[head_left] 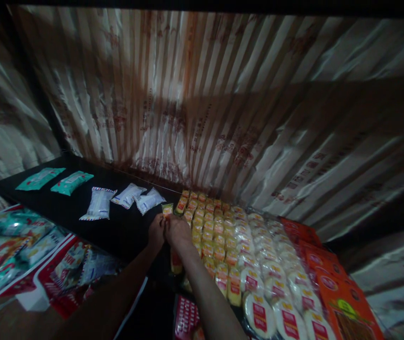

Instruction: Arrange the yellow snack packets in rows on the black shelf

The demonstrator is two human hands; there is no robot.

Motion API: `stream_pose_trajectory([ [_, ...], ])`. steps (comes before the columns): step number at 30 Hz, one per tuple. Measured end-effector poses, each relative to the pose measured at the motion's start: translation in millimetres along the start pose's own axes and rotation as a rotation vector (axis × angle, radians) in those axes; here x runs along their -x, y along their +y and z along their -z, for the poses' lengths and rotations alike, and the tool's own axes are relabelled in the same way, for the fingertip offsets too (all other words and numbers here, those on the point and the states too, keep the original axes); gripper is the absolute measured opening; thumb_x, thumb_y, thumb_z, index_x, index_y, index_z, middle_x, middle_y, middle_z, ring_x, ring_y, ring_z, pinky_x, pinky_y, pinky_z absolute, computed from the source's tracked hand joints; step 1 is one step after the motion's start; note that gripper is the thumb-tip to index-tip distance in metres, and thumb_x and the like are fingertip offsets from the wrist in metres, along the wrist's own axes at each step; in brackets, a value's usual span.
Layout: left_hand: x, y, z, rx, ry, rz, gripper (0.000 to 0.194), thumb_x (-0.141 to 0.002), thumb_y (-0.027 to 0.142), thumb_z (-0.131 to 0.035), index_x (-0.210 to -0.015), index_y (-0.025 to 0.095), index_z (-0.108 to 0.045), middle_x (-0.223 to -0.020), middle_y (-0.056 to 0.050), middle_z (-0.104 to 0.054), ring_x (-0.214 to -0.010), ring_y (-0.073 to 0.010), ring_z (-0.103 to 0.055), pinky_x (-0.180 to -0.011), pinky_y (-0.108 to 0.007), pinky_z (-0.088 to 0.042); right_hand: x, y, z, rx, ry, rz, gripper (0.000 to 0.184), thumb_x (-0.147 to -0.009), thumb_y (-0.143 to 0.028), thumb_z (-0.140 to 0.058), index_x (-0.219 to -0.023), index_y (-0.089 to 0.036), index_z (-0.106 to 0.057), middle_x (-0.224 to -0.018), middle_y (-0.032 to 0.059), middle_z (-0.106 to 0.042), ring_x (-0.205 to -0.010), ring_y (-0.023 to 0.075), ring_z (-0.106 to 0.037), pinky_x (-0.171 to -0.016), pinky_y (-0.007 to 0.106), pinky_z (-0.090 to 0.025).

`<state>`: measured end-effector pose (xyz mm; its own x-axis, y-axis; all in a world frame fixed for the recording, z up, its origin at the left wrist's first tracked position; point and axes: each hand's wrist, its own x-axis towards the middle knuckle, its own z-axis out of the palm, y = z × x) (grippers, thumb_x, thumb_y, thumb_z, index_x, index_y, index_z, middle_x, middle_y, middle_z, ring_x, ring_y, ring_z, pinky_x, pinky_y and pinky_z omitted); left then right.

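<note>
My left hand (156, 233) and my right hand (178, 230) are close together over the dark shelf (131, 231), fingers closed. Between their fingertips shows the top of a small yellow wrapped snack cake (167, 208); the rest of it is hidden by the fingers. Just right of my hands, rows of yellow wrapped snack cakes (208, 234) run front to back. One more yellow pack (176, 262) lies under my right wrist, partly covered. To the left of my hands are white snack packets (150, 200), lying loosely apart.
Rows of round white wrapped cakes (259, 314) and orange packs (340, 288) fill the right side. Two teal packets (71, 182) lie at the far left. Red baskets (42, 278) of snack bags stand below the shelf edge. Printed wrinkled sheeting (195, 104) hangs behind.
</note>
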<state>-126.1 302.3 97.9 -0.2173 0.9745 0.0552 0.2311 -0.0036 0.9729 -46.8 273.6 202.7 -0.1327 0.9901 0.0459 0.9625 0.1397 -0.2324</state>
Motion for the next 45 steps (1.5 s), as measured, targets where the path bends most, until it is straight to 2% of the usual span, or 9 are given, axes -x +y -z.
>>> stream_pose_trajectory([
  [5, -9.0, -8.4, -12.4, -0.048, -0.041, -0.011, 0.023, -0.085, 0.023, -0.041, -0.1, 0.017, -0.057, -0.096, -0.007, -0.069, -0.088, -0.0164, -0.064, -0.085, -0.031, -0.047, -6.7, 8.6, -4.4, 0.091, -0.019, 0.037, 0.03, -0.09, -0.02, -0.038, -0.09, -0.013, -0.067, -0.089, 0.0129, -0.072, -0.084, 0.0193, -0.064, -0.092, 0.033, -0.031],
  [12, -16.6, -14.1, -23.3, -0.176, -0.055, -0.113, 0.025, -0.086, 0.023, -0.04, -0.102, 0.018, -0.058, -0.096, -0.006, -0.069, -0.087, -0.0171, -0.063, -0.083, -0.032, -0.047, -7.1, 17.8, -8.8, 0.108, 0.015, 0.007, 0.034, -0.091, -0.019, -0.033, -0.091, -0.013, -0.066, -0.094, 0.0109, -0.072, -0.086, 0.0172, -0.062, -0.088, 0.031, -0.027],
  [15, -18.0, -12.1, -27.5, -0.219, -0.064, -0.115, 0.025, -0.087, 0.022, -0.04, -0.103, 0.017, -0.059, -0.095, -0.007, -0.068, -0.088, -0.0165, -0.062, -0.083, -0.03, -0.047, -7.9, 22.5, -11.9, 0.108, 0.046, 0.018, 0.032, -0.091, -0.018, -0.035, -0.09, -0.012, -0.067, -0.092, 0.0113, -0.072, -0.085, 0.0168, -0.061, -0.089, 0.031, -0.026],
  [22, -18.7, -6.6, -31.0, -0.322, -0.088, -0.116, 0.026, -0.088, 0.023, -0.041, -0.105, 0.018, -0.06, -0.095, -0.006, -0.069, -0.089, -0.0174, -0.06, -0.083, -0.031, -0.045, -9.8, 33.1, -22.2, 0.09, 0.172, 0.018, 0.032, -0.091, -0.02, -0.037, -0.087, -0.012, -0.068, -0.089, 0.0105, -0.071, -0.084, 0.0189, -0.059, -0.086, 0.031, -0.029],
  [31, -16.2, -4.0, -31.6, -0.342, -0.103, -0.142, 0.023, -0.085, 0.022, -0.046, -0.102, 0.018, -0.06, -0.096, -0.006, -0.067, -0.091, -0.0181, -0.057, -0.082, -0.03, -0.045, -7.5, 36.1, -23.4, 0.047, 0.241, 0.031, 0.026, -0.088, -0.017, -0.043, -0.089, -0.015, -0.068, -0.091, 0.0072, -0.07, -0.088, 0.0191, -0.055, -0.085, 0.029, -0.03],
  [37, -16.0, -8.8, -37.4, -0.297, 0.01, -0.166, 0.009, -0.08, 0.021, -0.05, -0.083, 0.018, -0.057, -0.087, -0.004, -0.06, -0.086, -0.0165, -0.057, -0.076, -0.028, -0.045, -10.9, 37.9, -23.8, 0.083, 0.198, 0.045, 0.028, -0.088, -0.017, -0.041, -0.085, -0.015, -0.069, -0.087, 0.0085, -0.07, -0.088, 0.0191, -0.055, -0.085, 0.03, -0.029],
  [45, -17.2, -15.3, -39.5, -0.164, -0.032, -0.165, 0.011, -0.081, 0.023, -0.047, -0.081, 0.019, -0.057, -0.083, -0.002, -0.057, -0.08, -0.0152, -0.057, -0.073, -0.028, -0.046, -13.4, 40.7, -32.4, 0.084, 0.125, 0.017, 0.031, -0.09, -0.018, -0.039, -0.089, -0.012, -0.07, -0.092, 0.0103, -0.071, -0.092, 0.0207, -0.055, -0.084, 0.031, -0.029],
])
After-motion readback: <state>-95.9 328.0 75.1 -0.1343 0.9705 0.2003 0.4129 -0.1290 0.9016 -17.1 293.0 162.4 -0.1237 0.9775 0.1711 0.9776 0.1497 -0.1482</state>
